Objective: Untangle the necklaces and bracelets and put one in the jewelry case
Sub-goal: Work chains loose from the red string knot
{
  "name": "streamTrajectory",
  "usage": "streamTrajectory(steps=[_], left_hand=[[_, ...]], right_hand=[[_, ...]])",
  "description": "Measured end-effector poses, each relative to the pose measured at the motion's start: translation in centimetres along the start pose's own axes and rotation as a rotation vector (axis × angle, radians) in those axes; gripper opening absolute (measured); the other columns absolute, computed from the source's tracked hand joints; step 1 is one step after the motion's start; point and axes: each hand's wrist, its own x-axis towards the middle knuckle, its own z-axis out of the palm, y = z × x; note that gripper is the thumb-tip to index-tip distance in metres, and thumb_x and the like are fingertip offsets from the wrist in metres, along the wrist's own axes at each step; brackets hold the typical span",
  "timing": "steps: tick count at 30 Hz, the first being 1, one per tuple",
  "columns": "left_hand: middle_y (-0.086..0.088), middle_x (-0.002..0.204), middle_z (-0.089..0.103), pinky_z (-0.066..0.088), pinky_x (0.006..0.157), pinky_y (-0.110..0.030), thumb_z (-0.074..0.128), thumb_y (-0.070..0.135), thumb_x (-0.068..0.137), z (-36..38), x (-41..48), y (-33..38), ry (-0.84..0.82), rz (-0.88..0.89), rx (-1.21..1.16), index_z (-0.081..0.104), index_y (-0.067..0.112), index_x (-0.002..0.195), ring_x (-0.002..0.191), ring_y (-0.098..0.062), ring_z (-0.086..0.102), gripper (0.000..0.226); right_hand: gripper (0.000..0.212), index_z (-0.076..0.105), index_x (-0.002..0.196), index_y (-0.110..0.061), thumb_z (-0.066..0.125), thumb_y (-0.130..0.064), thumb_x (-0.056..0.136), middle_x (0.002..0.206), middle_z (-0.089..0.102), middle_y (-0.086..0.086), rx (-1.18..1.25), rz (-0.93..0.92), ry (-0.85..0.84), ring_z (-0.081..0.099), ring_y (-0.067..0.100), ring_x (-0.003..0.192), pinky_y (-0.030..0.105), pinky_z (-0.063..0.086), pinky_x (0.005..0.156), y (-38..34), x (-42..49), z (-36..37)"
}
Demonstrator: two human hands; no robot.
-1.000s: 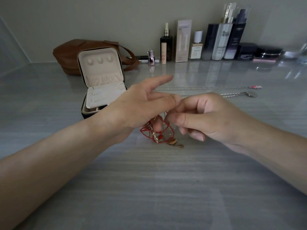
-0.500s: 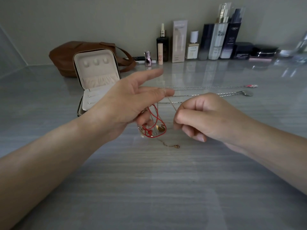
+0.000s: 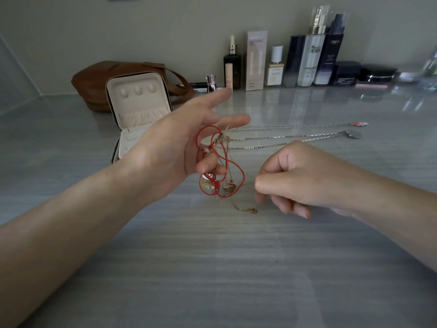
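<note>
My left hand is raised over the table and holds a tangle of red cord bracelets with gold charms; its index finger points away, its thumb pinches the top of the tangle. A thin gold chain with a small pendant trails from the tangle onto the table. My right hand is curled and pinches that fine chain just right of the tangle. The jewelry case stands open behind my left hand, cream inside, lid upright. Two silver necklaces lie stretched out on the table beyond my right hand.
A brown leather bag sits behind the case. Several cosmetic bottles and jars line the wall at the back. The grey table stretches toward me.
My left hand has lifted the red tangle off the table and moved up. My right hand has drawn away to the right and lower, pulling the gold chain out of the tangle.
</note>
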Motion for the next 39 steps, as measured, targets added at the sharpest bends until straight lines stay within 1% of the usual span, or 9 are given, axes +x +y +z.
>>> streamTrajectory(steps=[4,7,10,15,21,25,30,34,39], left_hand=[[0.001,0.108,0.071,0.043,0.047,-0.022,0.039,0.027,0.071,0.0,-0.2,0.1,-0.1,-0.012,-0.059,0.046,0.031,0.129,0.033,-0.012,0.027,0.058],[0.001,0.112,0.069,0.043,0.047,-0.023,0.038,0.031,0.068,0.0,-0.2,-0.1,-0.154,-0.02,-0.065,0.046,0.033,0.128,0.034,-0.013,0.029,0.06],[-0.001,0.116,0.067,0.043,0.047,-0.024,0.036,0.032,0.07,0.2,-0.3,-0.4,-0.208,-0.019,-0.064,0.043,0.033,0.131,0.034,-0.013,0.032,0.061],[0.003,0.118,0.066,0.045,0.047,-0.024,0.034,0.031,0.08,-0.1,-0.2,-0.7,-0.247,-0.005,-0.038,0.043,0.038,0.129,0.036,-0.014,0.037,0.049],[0.008,0.118,0.065,0.04,0.044,-0.019,0.032,0.036,0.076,-0.1,-0.1,-0.7,-0.203,0.016,0.033,0.046,0.043,0.122,0.038,-0.016,0.036,0.048],[0.01,0.121,0.064,0.04,0.044,-0.021,0.032,0.039,0.075,0.0,-0.1,-0.8,-0.207,0.008,0.054,0.046,0.046,0.12,0.039,-0.018,0.036,0.048],[0.011,0.124,0.062,0.045,0.048,-0.025,0.033,0.041,0.077,-0.1,0.0,-1.2,-0.25,-0.017,0.029,0.048,0.049,0.118,0.04,-0.019,0.039,0.044],[0.011,0.125,0.061,0.045,0.049,-0.027,0.033,0.042,0.077,-0.3,0.2,-1.3,-0.257,-0.034,-0.012,0.047,0.048,0.118,0.041,-0.019,0.04,0.044],[0.011,0.126,0.06,0.044,0.051,-0.027,0.042,0.033,0.081,-0.5,0.4,-1.5,-0.243,-0.021,0.014,0.045,0.046,0.122,0.04,-0.018,0.039,0.043]], right_hand=[[0.025,0.065,0.06,-0.009,0.064,-0.026,0.079,0.041,0.055,0.001,-0.028,-0.037,0.061,0.039,0.008,0.028,0.014,0.032,0.037,0.2,0.1,-0.2],[0.017,0.062,0.069,-0.016,0.069,-0.026,0.08,0.046,0.059,0.001,0.114,-0.246,0.231,0.039,0.009,0.029,0.014,0.029,0.034,0.0,0.1,-0.2],[0.006,0.065,0.078,-0.017,0.065,-0.02,0.083,0.051,0.062,0.003,0.175,-0.381,0.23,0.04,0.01,0.028,0.014,0.03,0.034,-0.4,-0.1,0.2],[0.012,0.068,0.079,-0.017,0.061,-0.019,0.088,0.047,0.062,0.001,0.12,-0.316,0.19,0.042,0.011,0.026,0.015,0.031,0.032,-0.1,0.4,0.7],[0.008,0.067,0.082,-0.028,0.065,-0.02,0.083,0.046,0.063,0.0,0.023,-0.271,0.09,0.042,0.008,0.027,0.014,0.034,0.036,-0.1,0.2,0.9],[0.007,0.066,0.076,-0.026,0.068,-0.023,0.082,0.045,0.062,-0.001,-0.01,-0.282,0.13,0.042,0.007,0.027,0.013,0.032,0.036,-0.1,0.3,1.2],[0.009,0.066,0.072,-0.019,0.063,-0.015,0.079,0.042,0.059,0.001,0.01,-0.282,0.15,0.04,0.008,0.026,0.013,0.033,0.036,0.0,0.4,1.3],[0.007,0.064,0.068,-0.019,0.06,-0.022,0.073,0.039,0.054,0.003,0.085,-0.298,0.175,0.039,0.011,0.027,0.016,0.032,0.036,0.1,0.5,1.2],[0.011,0.068,0.07,-0.018,0.064,-0.014,0.08,0.039,0.051,0.003,0.161,-0.316,0.248,0.037,0.008,0.03,0.016,0.031,0.036,0.2,0.5,0.2]])
